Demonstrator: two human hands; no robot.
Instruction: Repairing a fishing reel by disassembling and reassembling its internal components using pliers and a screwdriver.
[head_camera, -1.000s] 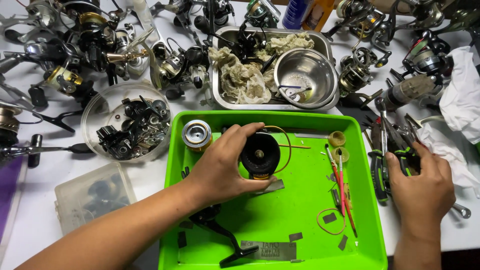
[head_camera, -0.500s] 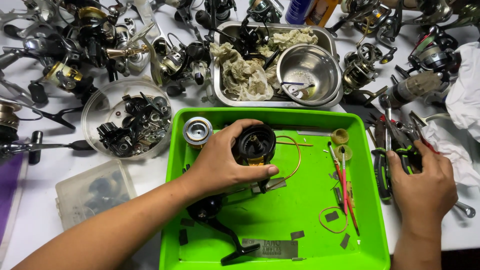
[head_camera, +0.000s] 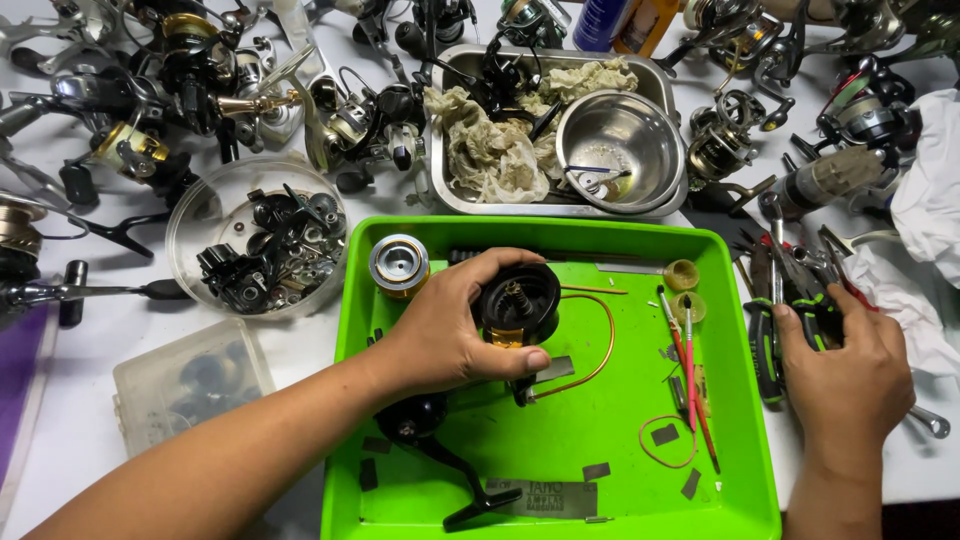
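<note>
My left hand (head_camera: 450, 325) grips a black and gold fishing reel (head_camera: 517, 305) inside the bright green tray (head_camera: 740, 480), fingers wrapped around the rotor. The reel's black handle (head_camera: 455, 470) lies on the tray floor below, and its copper-coloured bail wire (head_camera: 595, 345) curves out to the right. A silver and gold spool (head_camera: 399, 265) stands just left of my hand. My right hand (head_camera: 845, 375) rests on green-handled pliers (head_camera: 765, 340) among the tools right of the tray, fingers curled over them.
Red brushes (head_camera: 690, 370) and small caps lie in the tray's right half. Behind it stand a metal pan with rags (head_camera: 500, 150) and a steel bowl (head_camera: 620, 140). A clear bowl of black parts (head_camera: 265, 245), a plastic box (head_camera: 185, 380) and several reels crowd the left.
My left hand has turned the reel so its open top shows more and shifted it slightly right. My right hand has stayed on the tools.
</note>
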